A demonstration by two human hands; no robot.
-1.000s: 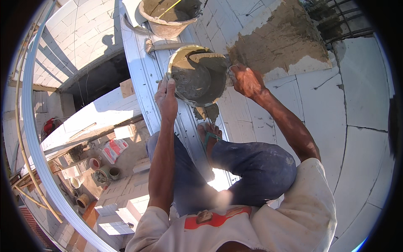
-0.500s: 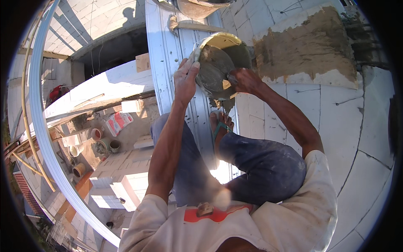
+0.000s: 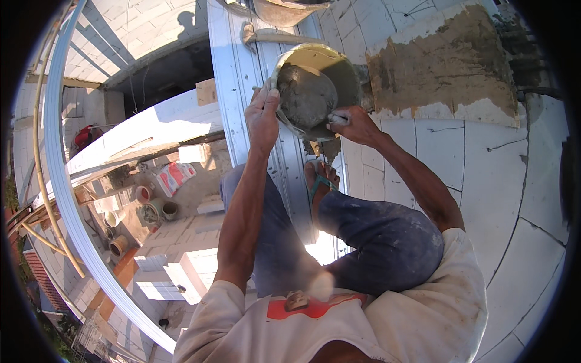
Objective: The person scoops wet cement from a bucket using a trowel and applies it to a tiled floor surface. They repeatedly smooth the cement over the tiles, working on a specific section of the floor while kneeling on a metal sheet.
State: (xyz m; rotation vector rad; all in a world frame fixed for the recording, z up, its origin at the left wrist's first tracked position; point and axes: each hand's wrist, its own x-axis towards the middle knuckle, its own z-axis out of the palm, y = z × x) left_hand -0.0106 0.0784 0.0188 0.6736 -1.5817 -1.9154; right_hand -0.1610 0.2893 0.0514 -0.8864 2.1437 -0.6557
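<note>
A bucket [image 3: 348, 75] with a pale inner wall stands on a ribbed metal plank, its mouth tipped toward me. Wet grey mortar [image 3: 305, 97] fills its lower part. My left hand [image 3: 263, 115] grips the bucket's left rim, thumb at the inner edge and fingers outside. At the lower right of the mouth, my right hand [image 3: 357, 125] is closed in a fist. Something grey and smeared shows at its finger end, too unclear to name. My sandalled foot [image 3: 321, 175] rests on the plank just below the bucket.
A hammer [image 3: 275, 37] lies across the plank [image 3: 290, 193] beyond the bucket, near a second container [image 3: 290, 11]. To the right rises a pale block wall [image 3: 490, 163] with a mortar patch [image 3: 442, 66]. At left the plank's edge drops to a lower floor holding buckets [image 3: 151, 209] and blocks.
My right hand has turned and drawn slightly toward the bucket's lower right rim. More of the mortar's surface shows now. My left hand keeps hold of the rim, and the bucket's tilt has shifted slightly.
</note>
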